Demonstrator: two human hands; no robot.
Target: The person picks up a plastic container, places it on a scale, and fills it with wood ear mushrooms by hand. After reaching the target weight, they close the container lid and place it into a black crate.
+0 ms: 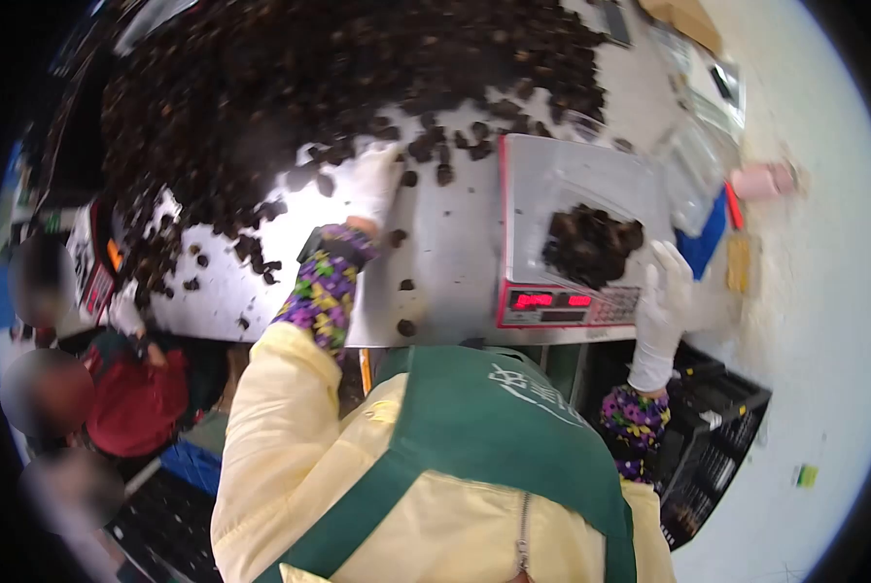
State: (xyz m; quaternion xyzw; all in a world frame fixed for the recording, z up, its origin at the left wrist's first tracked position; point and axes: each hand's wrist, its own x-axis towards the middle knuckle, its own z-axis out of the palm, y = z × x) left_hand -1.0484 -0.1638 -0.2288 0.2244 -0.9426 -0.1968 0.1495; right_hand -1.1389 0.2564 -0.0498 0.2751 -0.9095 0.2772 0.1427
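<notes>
My left hand (375,183), in a white glove, reaches to the near edge of a large heap of dark brown pieces (338,68) that look like dried mushrooms. Its fingertips are blurred against the pieces, so their grip does not show. To the right, a digital scale (530,175) with a red rim and lit red digits carries a clear plastic tray (591,191). A clump of the dark pieces (591,245) lies in that tray. My right hand (661,301), also white-gloved, is at the scale's right edge beside the tray, fingers extended and nothing visible in them.
Loose pieces dot the metal table (455,253). Right of the scale are clear plastic packaging (693,175), a pink bottle (763,181) and a blue item (705,236). Black crates (722,418) stand below. At left, a co-worker in a red top (139,394) is near another scale (93,262).
</notes>
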